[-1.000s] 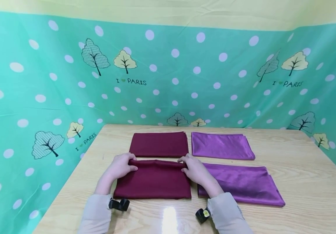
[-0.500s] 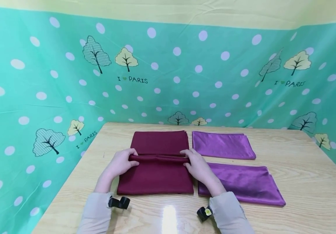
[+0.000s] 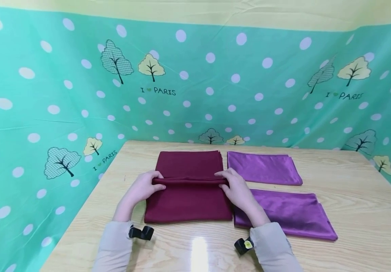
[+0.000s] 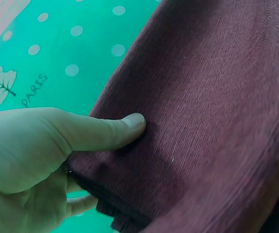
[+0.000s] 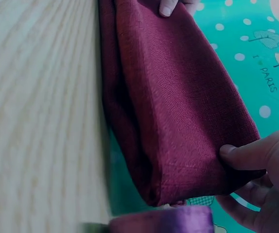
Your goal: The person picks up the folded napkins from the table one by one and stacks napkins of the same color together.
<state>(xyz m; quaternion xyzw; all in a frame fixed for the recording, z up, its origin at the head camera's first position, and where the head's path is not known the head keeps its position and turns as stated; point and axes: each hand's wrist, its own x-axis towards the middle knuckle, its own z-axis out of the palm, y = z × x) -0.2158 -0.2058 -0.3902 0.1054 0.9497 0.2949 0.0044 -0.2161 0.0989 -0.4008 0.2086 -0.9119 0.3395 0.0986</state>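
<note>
Both hands engaged: left hand and right hand each pinch one end of the far edge of the near maroon cloth, thumbs on the side facing the wearer, fingers behind. Cloth is folded in layers; gripped edge spans straight between the two grips, rest of it extends toward the wearer. Right wrist view shows the stacked folds at the right-hand end. Just beyond the grips: far maroon cloth, folded flat, near edge hidden by the held one; can't tell if they touch. Right of the right grip: near purple cloth, shiny, folded, partly covered by the forearm. Beyond and right of that grip: far purple cloth, also folded. Wood-grain table under these; teal dotted backdrop past the grips, with tree prints and "PARIS" lettering.
</note>
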